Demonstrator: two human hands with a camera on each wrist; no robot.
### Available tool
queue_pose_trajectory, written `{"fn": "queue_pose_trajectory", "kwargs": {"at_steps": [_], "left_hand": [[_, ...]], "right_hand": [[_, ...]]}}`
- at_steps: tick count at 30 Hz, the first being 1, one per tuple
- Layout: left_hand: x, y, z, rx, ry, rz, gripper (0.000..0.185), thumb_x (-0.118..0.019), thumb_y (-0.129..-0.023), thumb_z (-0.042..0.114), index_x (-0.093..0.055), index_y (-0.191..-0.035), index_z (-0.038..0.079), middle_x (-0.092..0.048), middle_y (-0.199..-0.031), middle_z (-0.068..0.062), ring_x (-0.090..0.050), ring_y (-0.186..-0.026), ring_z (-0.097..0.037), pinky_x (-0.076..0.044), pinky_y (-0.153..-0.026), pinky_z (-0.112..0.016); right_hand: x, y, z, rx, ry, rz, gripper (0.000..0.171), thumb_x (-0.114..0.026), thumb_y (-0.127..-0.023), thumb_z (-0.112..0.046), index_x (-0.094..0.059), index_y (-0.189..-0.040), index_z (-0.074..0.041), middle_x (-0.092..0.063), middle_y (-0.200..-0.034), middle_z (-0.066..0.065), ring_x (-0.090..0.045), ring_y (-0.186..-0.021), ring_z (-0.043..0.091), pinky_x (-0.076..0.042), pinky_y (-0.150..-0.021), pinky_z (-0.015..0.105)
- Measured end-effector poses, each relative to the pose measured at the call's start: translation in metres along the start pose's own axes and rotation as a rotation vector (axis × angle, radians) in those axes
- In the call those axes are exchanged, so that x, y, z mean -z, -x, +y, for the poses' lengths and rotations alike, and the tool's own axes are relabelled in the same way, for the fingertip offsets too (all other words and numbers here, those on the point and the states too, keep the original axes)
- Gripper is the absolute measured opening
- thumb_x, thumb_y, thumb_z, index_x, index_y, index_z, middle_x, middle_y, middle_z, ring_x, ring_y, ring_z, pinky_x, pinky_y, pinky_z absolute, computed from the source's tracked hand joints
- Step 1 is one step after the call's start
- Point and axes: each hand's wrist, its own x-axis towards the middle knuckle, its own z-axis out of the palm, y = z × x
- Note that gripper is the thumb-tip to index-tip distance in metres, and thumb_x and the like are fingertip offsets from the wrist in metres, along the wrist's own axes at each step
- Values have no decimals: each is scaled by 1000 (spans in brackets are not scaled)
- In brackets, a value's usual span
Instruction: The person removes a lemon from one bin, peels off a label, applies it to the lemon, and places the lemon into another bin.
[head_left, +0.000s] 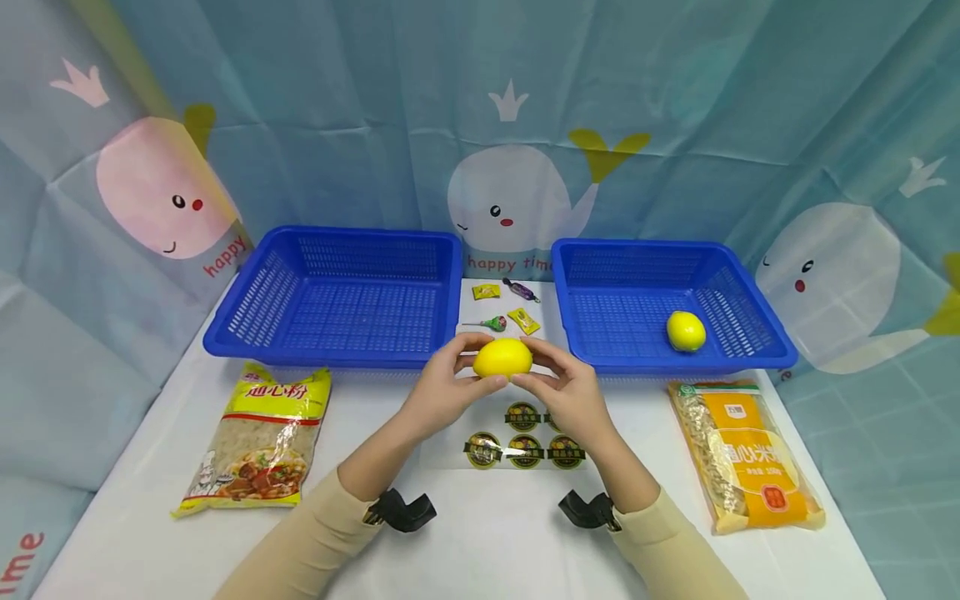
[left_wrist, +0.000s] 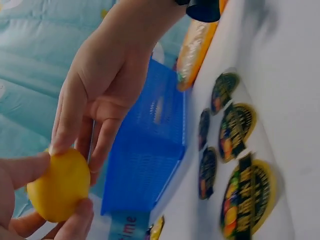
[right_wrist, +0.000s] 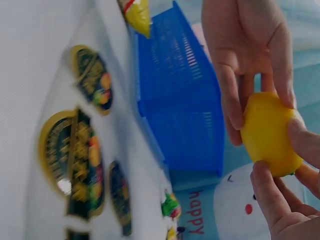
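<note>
Fingers and thumbs of the left hand (head_left: 441, 385) and right hand (head_left: 573, 396) pinch a yellow lemon (head_left: 502, 357) between them, raised above the white table (head_left: 495, 542) near a sheet of stickers (head_left: 524, 451). Beyond, candies (head_left: 522, 320) lie between two blue baskets (head_left: 367, 321); the right-hand basket (head_left: 611, 329) contains another lemon (head_left: 686, 332).

- And here's blue-green curtain (head_left: 352, 158) filling the view from nine o'clock over to three, creased all along!
- Dead at twelve, a pale whale (head_left: 517, 200) under a crown (head_left: 508, 107), red lettering (head_left: 501, 264) below reading "happy time".
- Another whale towards ten, pinkish (head_left: 150, 179); a third at three.
- Down at six, a white tabletop (head_left: 495, 542), softly lit.
- Yellowish tint (head_left: 112, 37) on the cloth at ten!
</note>
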Motion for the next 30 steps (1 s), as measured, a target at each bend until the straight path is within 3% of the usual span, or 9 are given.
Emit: {"fn": "queue_pose_trajectory", "kwargs": {"at_steps": [4,9,15,18,24,30], "left_hand": [[-14,1,-7,12,-62,50,55,-79,-89,20,-57,-139,14,-55,-138,-7,-58,-125,-28,-56,-97,-35],[-28,-1,-19,55,-161,71,57,-76,-92,18,-54,-144,9,-55,-137,-13,-57,-126,-30,-56,-97,-36],[-34,-14,-37,114,-262,95,60,-77,-91,26,-55,-144,9,-56,-138,-16,-58,-126,-30,-56,-97,-37],[-31,-25,-43,138,-229,100,57,-77,-91,18,-56,-143,7,-55,-140,-19,-60,-123,-32,-56,-97,-36],[-27,-44,-54,170,-150,101,57,-74,-91,5,-54,-144,5,-56,-140,-21,-62,-118,-32,-55,-99,-38],[-30,-53,-67,195,-144,111,62,-67,-93,2,-44,-151,6,-52,-144,-20,-55,-129,-32,-50,-106,-39]], "right_hand": [[5,7,8,-26,23,18,51,-78,-88,-8,-62,-136,-8,-60,-139,11,-60,-126,29,-56,-93,28],[3,12,22,-122,78,36,54,-79,-88,-13,-59,-138,-7,-58,-142,11,-60,-127,31,-56,-92,27],[-2,4,36,-208,255,18,59,-77,-90,-18,-54,-144,-7,-54,-148,12,-60,-127,33,-56,-95,35],[-4,-5,40,-237,330,19,59,-76,-92,-22,-54,-145,-9,-54,-148,14,-62,-125,35,-56,-95,41],[-5,-22,48,-291,375,36,56,-75,-93,-26,-57,-142,-9,-58,-143,16,-63,-123,37,-56,-96,46],[-4,-30,63,-344,399,49,53,-74,-93,-29,-58,-142,-15,-60,-141,15,-63,-124,35,-57,-94,47]]}}
